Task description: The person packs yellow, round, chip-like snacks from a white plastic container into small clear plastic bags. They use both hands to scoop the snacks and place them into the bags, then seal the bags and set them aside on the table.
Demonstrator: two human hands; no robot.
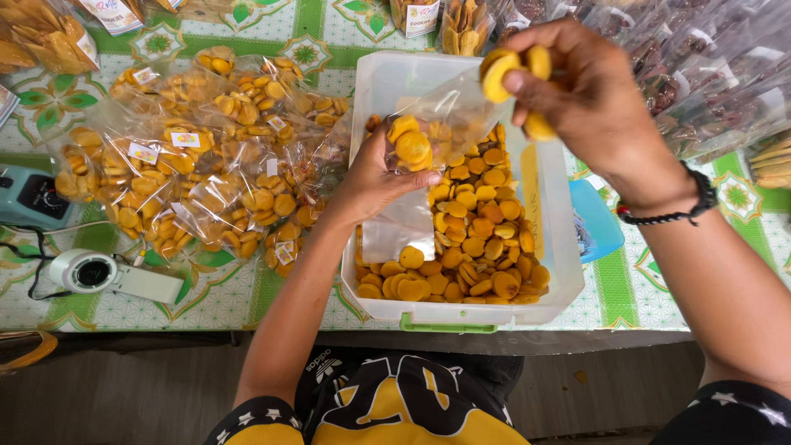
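My left hand (375, 177) grips a clear plastic bag (437, 124) that holds a few round yellow cookies (412, 147), over a white plastic tub (554, 247). The tub is filled with several loose yellow cookies (478, 247). My right hand (585, 91) is raised at the bag's mouth with several yellow cookies (511, 70) pinched in its fingers. A black bead bracelet is on my right wrist.
A pile of filled, labelled cookie bags (206, 173) lies left of the tub on a green-patterned tablecloth. A white hand-held device (107, 276) and a small scale (29, 198) are at far left. A blue lid (597, 222) and dark snack packets (709, 74) are on the right.
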